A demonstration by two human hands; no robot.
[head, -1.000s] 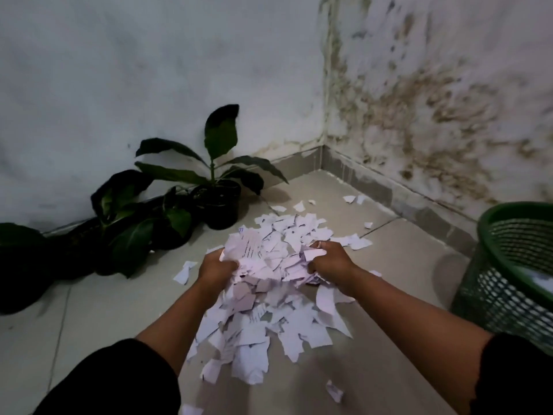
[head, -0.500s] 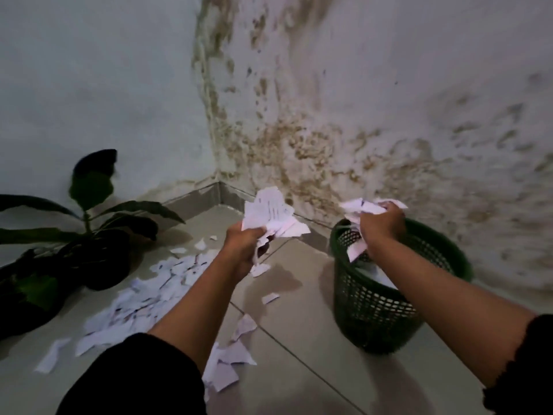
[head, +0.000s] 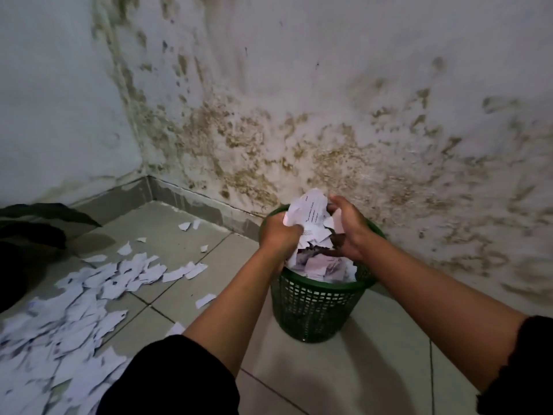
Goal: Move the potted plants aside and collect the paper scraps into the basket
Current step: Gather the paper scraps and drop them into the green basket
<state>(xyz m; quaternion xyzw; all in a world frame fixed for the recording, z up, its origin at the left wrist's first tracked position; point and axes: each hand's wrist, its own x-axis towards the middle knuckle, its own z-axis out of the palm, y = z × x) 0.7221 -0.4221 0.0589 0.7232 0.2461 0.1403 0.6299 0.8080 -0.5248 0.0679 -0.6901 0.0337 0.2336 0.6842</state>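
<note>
Left hand: we see its fingers curled around a bundle of paper scraps over the basket.
Right hand: fingers bent, cupping the same bundle.
Basket: one, green, nearly full, by the wall.
Floor: many loose scraps on our left.
Plant: dark leaves at left edge; we cannot count them.

Green plastic mesh basket against stained wall; torn white paper scraps left on tiled floor; dark-leaved potted plants far left.
</note>
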